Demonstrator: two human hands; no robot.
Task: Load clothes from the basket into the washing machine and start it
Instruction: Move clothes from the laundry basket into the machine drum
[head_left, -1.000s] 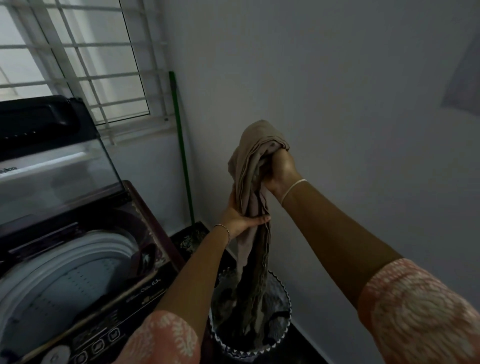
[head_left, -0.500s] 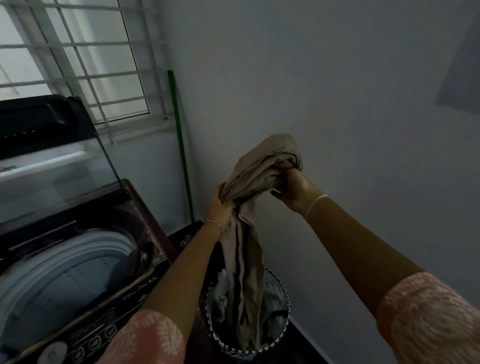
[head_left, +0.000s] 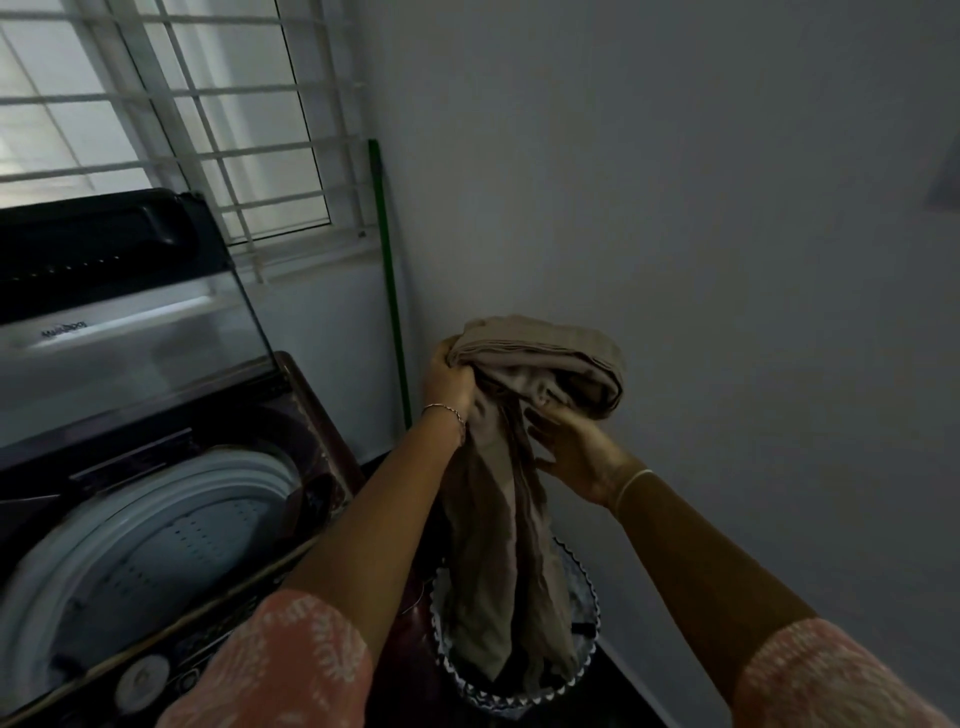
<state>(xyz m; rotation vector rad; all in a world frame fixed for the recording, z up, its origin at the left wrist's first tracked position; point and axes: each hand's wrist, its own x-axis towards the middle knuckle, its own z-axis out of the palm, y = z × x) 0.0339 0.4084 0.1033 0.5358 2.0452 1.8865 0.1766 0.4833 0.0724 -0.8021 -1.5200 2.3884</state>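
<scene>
A long beige cloth (head_left: 535, 358) is bunched at chest height above the laundry basket (head_left: 582, 670), its tail hanging down into the basket. My left hand (head_left: 449, 382) grips the bunch at its left end. My right hand (head_left: 571, 449) holds the cloth from below and to the right, fingers curled into the folds. The top-loading washing machine (head_left: 156, 519) stands to the left with its glass lid (head_left: 130, 338) raised and the white drum open.
A green pole (head_left: 389, 291) leans in the corner behind the machine. A barred window (head_left: 171, 119) is above it. The bare wall runs close on the right. The machine's control panel (head_left: 145, 680) lies along its near edge.
The bunched top of the cloth has come down from higher up. My left hand slid up from the hanging part to the bunch; my right hand dropped from the top to beneath it.
</scene>
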